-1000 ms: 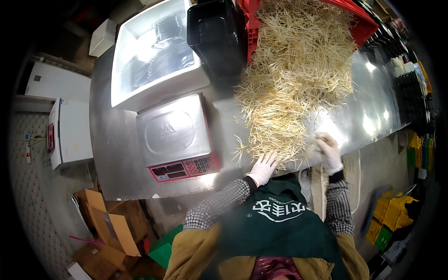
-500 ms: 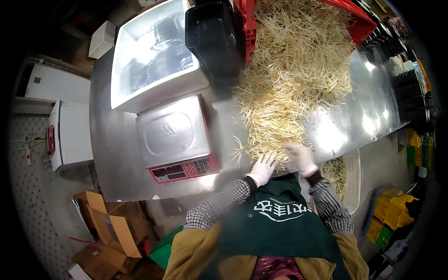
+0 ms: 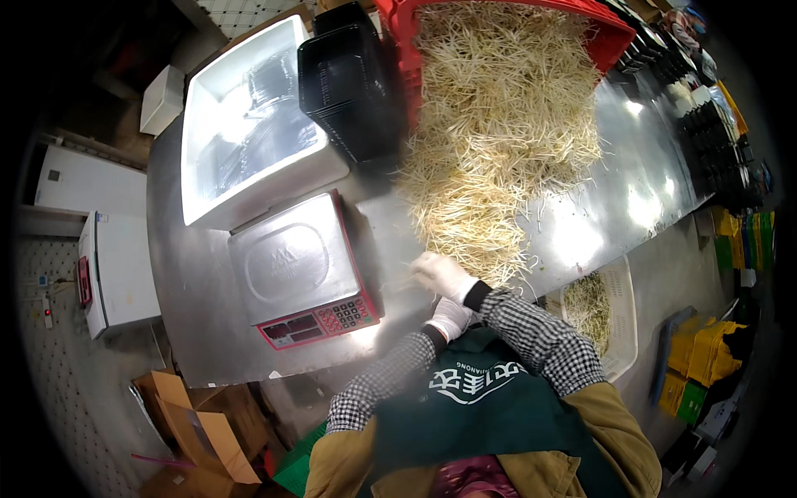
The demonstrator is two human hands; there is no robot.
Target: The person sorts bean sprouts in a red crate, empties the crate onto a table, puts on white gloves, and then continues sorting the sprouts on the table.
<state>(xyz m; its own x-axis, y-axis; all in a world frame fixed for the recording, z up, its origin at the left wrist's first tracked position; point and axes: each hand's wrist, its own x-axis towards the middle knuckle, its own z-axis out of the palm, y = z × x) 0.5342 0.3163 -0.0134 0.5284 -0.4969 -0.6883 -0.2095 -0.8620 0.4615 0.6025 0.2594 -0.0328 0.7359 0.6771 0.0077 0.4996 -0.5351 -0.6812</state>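
A large heap of pale bean sprouts point(image 3: 506, 116) spills toward me over the steel table. At its near left edge is my right hand point(image 3: 444, 275), in a white glove, fingers curled and pointing left. Whether sprouts are caught in those fingers I cannot make out. My left hand point(image 3: 451, 319), gloved too, lies just below it at the table's front edge. The right hand and wrist hide most of the left fingers. Left of both hands stands a scale point(image 3: 295, 257) with a bare steel pan and a red keypad front.
Behind the scale sits a white foam box point(image 3: 249, 207) with clear film inside. Stacked black trays point(image 3: 344, 83) stand beside it. A red crate point(image 3: 407, 58) lies around the heap's far end. At right below the table, a white basket point(image 3: 621, 332) holds sprouts and scraps.
My right hand has swung left from the heap's right side, crossing above my left hand. The left hand has drawn back slightly toward me. The whole view has shifted a little.
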